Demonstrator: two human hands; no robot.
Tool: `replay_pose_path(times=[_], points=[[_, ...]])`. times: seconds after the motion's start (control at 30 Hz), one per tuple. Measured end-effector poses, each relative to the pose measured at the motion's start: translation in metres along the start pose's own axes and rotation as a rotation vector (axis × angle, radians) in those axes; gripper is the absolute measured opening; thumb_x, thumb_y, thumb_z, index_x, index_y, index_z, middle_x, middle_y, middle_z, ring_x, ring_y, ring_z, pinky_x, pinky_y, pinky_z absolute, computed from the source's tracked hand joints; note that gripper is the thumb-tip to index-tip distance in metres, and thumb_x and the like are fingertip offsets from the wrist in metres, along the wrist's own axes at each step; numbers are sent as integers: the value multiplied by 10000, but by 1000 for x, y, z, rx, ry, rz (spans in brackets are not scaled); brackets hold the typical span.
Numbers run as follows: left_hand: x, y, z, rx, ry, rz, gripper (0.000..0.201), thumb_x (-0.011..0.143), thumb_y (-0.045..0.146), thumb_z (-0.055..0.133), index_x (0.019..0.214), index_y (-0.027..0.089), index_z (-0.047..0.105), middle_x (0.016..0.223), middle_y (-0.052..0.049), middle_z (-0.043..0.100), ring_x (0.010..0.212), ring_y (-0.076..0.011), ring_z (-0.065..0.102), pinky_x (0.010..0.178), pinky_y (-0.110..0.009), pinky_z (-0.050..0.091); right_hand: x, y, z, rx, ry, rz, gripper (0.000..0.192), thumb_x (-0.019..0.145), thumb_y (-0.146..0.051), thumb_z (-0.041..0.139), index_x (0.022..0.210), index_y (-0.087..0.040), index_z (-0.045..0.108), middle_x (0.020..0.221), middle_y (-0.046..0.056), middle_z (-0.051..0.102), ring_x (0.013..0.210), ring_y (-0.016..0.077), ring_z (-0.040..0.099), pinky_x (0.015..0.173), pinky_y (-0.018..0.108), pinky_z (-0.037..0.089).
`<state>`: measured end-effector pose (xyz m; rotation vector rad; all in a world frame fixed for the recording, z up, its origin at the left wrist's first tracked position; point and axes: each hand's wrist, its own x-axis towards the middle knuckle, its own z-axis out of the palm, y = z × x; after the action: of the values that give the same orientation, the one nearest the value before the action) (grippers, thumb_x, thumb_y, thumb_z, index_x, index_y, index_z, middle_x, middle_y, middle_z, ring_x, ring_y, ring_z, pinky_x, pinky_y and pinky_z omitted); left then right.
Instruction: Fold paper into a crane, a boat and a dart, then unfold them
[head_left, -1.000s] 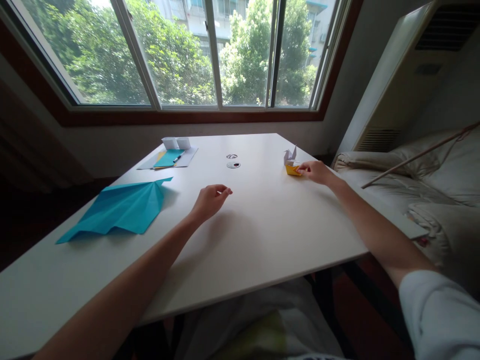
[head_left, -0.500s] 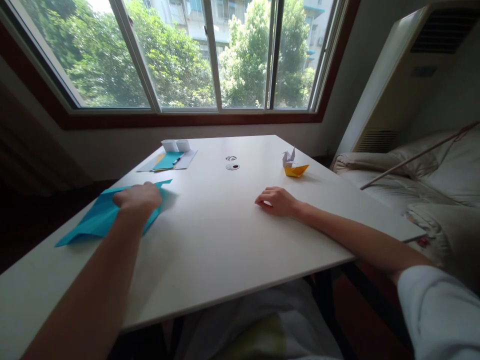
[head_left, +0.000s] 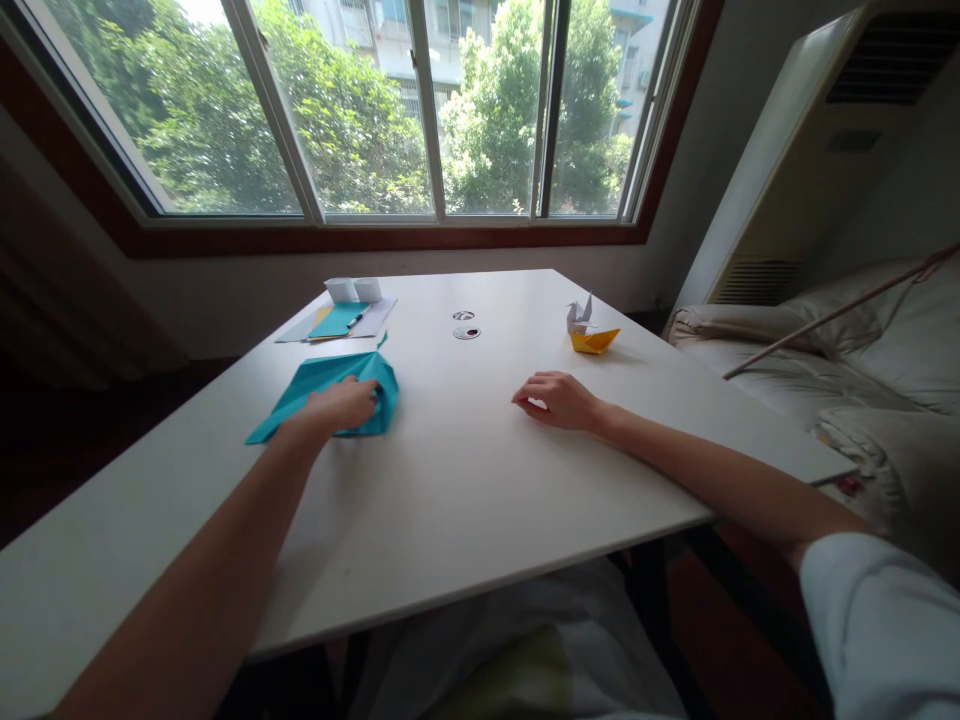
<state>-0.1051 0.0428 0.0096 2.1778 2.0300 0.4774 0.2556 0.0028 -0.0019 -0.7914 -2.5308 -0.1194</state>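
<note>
Left hand: left hand [head_left: 339,405] lies on top of the teal folded paper [head_left: 330,385], fingers [head_left: 367,397] curled narrow over its near right corner and pinching or pressing it; which of the two I cannot tell.
Right hand: right hand [head_left: 559,398] rests on the counter [head_left: 480,470], fingers loosely curled, holding nothing, well apart from the paper.
Paper, place: left of centre on the counter, near the stack of sheets [head_left: 341,320] at the far edge.
Paper, handling: judged very light, thin, limp where single, stiffer along the folds; creases easily and would slide on the smooth white top. Not breakable, but a hard pinch would mark it.
Paper, hold: best taken at a folded edge or corner, thumb under and fingers over, or dragged flat under a palm.
Other things: yellow paper boat [head_left: 594,340] and white paper crane [head_left: 578,314] just beside each other far right; two round fittings [head_left: 466,325] mid-counter.
Hard to see: the paper's underside, its near corner under the hand, and the thumb are hidden. A pen-like item on the stack is too small to confirm.
</note>
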Motion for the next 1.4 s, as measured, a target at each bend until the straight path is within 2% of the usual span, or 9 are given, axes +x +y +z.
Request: replay_pose_path(times=[0.13, 0.3, 0.5, 0.73, 0.87, 1.0, 1.07, 1.27, 1.4], points=[[-18, 49, 5, 196, -210, 288, 432, 791, 382, 389, 1139, 228, 593, 1007, -150, 561, 860, -302, 565, 723, -416, 435, 2, -3, -4, -14, 36, -69, 204, 875, -226, 437, 902, -191, 636, 844, 58, 664, 793, 156, 569, 732, 283, 419], [-47, 98, 8, 250, -222, 468, 431, 839, 435, 368, 1224, 305, 512, 1077, -111, 532, 914, -283, 549, 751, -378, 423, 7, -8, -12, -47, 117, -149, 212, 882, -241, 436, 960, -194, 627, 973, 68, 654, 897, 174, 544, 800, 325, 426], [-70, 128, 14, 222, -191, 649, 425, 884, 461, 329, 1251, 318, 489, 1180, -101, 514, 1018, -288, 514, 836, -410, 412, 10, -10, -18, -71, 88, -230, 287, 894, -294, 427, 1119, -191, 573, 1174, 62, 597, 1092, 200, 489, 919, 381, 394], [-58, 123, 18, -129, -296, 751, 365, 912, 268, 306, 1208, 232, 517, 1157, -55, 577, 1045, -188, 528, 890, -304, 414, 4, -2, -8, -74, -133, -99, 309, 895, -383, 411, 1026, -222, 639, 1121, 60, 625, 1178, 245, 432, 955, 429, 341], [-44, 102, 23, -22, -158, 686, 388, 857, 375, 439, 1204, 227, 524, 1243, -83, 514, 1155, -252, 445, 963, -384, 361, 6, 0, -7, -17, -193, -32, 349, 883, -428, 415, 1039, -194, 621, 1059, 95, 631, 1105, 244, 489, 912, 392, 368], [-44, 97, 22, 94, -280, 590, 678, 780, 627, 427, 1346, 259, 362, 1410, -107, 332, 1257, -313, 331, 992, -458, 308, 10, -3, -14, 2, -258, 44, 408, 914, -428, 330, 885, -156, 633, 866, 91, 637, 792, 176, 586, 741, 302, 408], [-48, 104, 18, 134, -304, 594, 696, 771, 673, 384, 1351, 289, 352, 1381, -100, 374, 1239, -325, 350, 979, -481, 303, 10, -4, -16, -41, -275, 95, 424, 917, -437, 310, 908, -159, 631, 829, 81, 630, 714, 160, 580, 685, 286, 397], [-58, 124, 10, 111, -284, 707, 504, 861, 561, 325, 1205, 258, 532, 1039, -73, 594, 1013, -252, 531, 878, -385, 394, 8, -6, -12, -180, -258, 128, 396, 894, -460, 366, 1075, -215, 618, 916, 87, 628, 828, 207, 584, 700, 306, 399], [-56, 120, 21, 105, -232, 721, 504, 871, 520, 341, 1259, 232, 483, 1211, -107, 512, 1120, -274, 469, 921, -387, 380, 10, -9, -9, -178, -232, 73, 404, 870, -472, 412, 977, -152, 635, 992, 128, 612, 900, 227, 565, 772, 341, 420]])
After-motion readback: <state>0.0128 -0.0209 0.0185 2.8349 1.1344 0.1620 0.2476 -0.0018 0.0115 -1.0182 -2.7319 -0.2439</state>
